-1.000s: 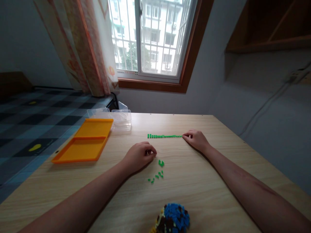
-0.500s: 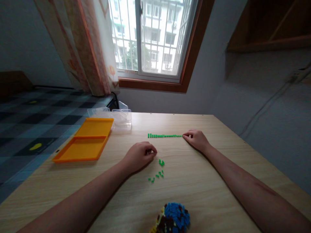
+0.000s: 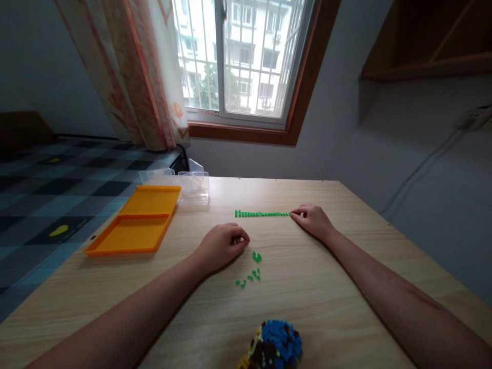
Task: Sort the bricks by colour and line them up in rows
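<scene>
A row of small green bricks (image 3: 263, 214) runs left to right across the wooden table (image 3: 326, 318), with taller ones at its left end. My right hand (image 3: 312, 220) is at the row's right end, thumb and fingertips pinched together; whatever sits between them is too small to make out. Nearer to me, my left hand (image 3: 223, 246) rests on the table with fingers curled and tips together. I cannot see what, if anything, it pinches. Just right of and below it lie several loose green bricks (image 3: 257, 256) in scattered little groups.
A pile of blue, brown and yellow bricks (image 3: 279, 341) lies at the near edge. To the left is an open orange case (image 3: 134, 233), with clear plastic boxes (image 3: 196, 189) behind it. A checked bed (image 3: 77, 179) borders the table's left side; a window (image 3: 246, 61) is beyond.
Both hands keep their places and poses. The whole view has shifted very slightly; the bricks look the same.
</scene>
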Motion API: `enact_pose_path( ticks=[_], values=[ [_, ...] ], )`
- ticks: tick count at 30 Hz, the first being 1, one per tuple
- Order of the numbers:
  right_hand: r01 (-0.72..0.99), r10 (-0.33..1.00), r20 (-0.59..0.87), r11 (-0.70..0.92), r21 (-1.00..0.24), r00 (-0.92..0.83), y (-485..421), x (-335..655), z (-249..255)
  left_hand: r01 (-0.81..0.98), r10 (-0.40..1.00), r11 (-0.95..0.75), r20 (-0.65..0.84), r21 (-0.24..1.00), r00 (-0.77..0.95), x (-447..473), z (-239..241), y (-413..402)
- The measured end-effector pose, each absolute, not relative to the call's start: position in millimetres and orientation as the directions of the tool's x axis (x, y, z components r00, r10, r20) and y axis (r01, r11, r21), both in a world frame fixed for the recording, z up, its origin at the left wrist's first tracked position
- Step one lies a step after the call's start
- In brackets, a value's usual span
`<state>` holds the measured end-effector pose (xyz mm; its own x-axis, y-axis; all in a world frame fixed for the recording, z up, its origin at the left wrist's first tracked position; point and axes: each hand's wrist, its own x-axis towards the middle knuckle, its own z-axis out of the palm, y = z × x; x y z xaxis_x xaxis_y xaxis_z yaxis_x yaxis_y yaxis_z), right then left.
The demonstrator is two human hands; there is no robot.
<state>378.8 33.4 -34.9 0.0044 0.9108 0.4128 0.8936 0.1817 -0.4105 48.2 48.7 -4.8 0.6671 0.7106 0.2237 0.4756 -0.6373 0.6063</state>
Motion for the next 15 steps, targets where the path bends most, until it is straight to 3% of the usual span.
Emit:
enact_pose_path(
  ticks=[9, 12, 15],
  values=[
    [0.878, 0.895, 0.444, 0.188, -0.440, 0.030, 30, 379, -33, 0.472, 0.705, -0.640, 0.220, 0.606, 0.674, 49, -2, 48],
    [0.836, 0.859, 0.512, 0.292, -0.464, -0.016, 22, 364, -25, 0.457, 0.677, -0.660, 0.209, 0.596, 0.706, 48, -2, 46],
    [0.719, 0.830, 0.517, 0.489, -0.494, -0.209, 7, 335, -16, 0.437, 0.636, -0.697, 0.210, 0.568, 0.742, 47, -2, 42]
  ],
)
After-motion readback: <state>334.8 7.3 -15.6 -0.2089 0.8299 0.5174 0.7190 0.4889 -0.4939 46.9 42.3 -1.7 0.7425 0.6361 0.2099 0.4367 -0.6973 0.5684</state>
